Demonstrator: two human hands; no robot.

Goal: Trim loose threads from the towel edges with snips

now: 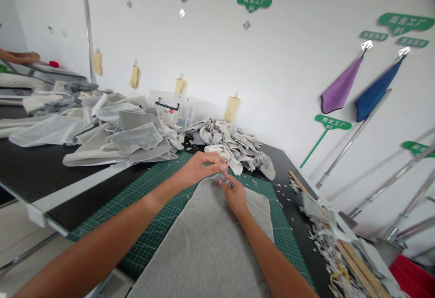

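A grey cloth (210,239) lies over the green cutting mat (156,189), its far edge under my hands. My left hand (204,166) is arched above that edge, with thumb and forefinger pinched together; what they hold, if anything, is too small to make out. Close beside it, my right hand (235,194) is closed on a small metal tool (229,183), perhaps small scissors, whose tip points at the cloth's edge near the left fingertips.
Piles of grey and white cloths (136,135) cover the table's left side; another heap (234,144) lies beyond the mat. Scraps and wooden strips (360,266) line the right edge. A clear box (170,110) stands by the wall. Another person's arm (20,57) shows far left.
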